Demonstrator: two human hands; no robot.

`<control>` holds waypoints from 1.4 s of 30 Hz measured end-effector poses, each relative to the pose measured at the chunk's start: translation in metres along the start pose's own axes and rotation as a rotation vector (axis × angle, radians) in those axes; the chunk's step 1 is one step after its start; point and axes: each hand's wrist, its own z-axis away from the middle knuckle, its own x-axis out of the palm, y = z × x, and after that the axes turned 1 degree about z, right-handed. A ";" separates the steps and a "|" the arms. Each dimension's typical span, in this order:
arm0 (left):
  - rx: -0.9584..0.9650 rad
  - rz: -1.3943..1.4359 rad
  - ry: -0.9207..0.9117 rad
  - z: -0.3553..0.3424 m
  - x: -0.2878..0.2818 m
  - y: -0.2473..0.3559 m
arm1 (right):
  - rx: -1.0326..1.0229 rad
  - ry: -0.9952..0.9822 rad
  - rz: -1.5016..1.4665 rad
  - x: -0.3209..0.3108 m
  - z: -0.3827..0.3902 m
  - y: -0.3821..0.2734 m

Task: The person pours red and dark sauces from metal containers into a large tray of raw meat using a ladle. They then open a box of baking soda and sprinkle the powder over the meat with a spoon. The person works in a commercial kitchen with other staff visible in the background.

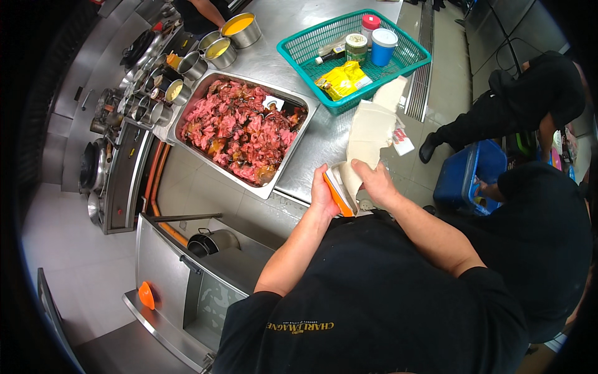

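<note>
My left hand (322,194) grips an orange-and-white carton (339,193) near my waist. My right hand (379,186) is closed on pale, torn cardboard (367,131) that stretches from the carton toward the basket, with a small red-and-white piece (402,140) hanging beside it. Just left of the cardboard, a deep steel tray (293,160) holds pink and dark-glazed chopped pieces, like meat, with a small white piece (274,103) on top. The tray sits at the edge of the steel table (311,156). A green basket (296,56) holds jars, tubs, a bottle and a yellow bag (342,81).
Several steel pots (240,37) stand left and back. A co-worker's arm (212,12) is at the top. Two dark-clothed people (536,87) (542,243) are at right beside a blue bin (455,174). A steel sink unit (168,274) with an orange bowl (147,295) is lower left.
</note>
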 end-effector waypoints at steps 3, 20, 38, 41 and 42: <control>-0.038 0.005 -0.050 -0.001 -0.008 0.000 | 0.000 -0.058 0.071 -0.007 0.001 -0.010; -0.032 -0.026 -0.045 -0.001 -0.030 -0.014 | -0.264 -0.143 0.516 -0.037 0.002 -0.003; 0.038 -0.113 0.065 0.005 -0.017 -0.007 | -0.455 -0.123 0.769 -0.038 0.008 0.000; 0.005 -0.043 0.016 -0.002 -0.025 -0.007 | -0.572 -0.095 0.737 -0.035 0.011 0.009; 0.001 -0.038 0.006 -0.003 -0.028 -0.007 | -0.606 -0.096 0.723 -0.034 0.011 0.010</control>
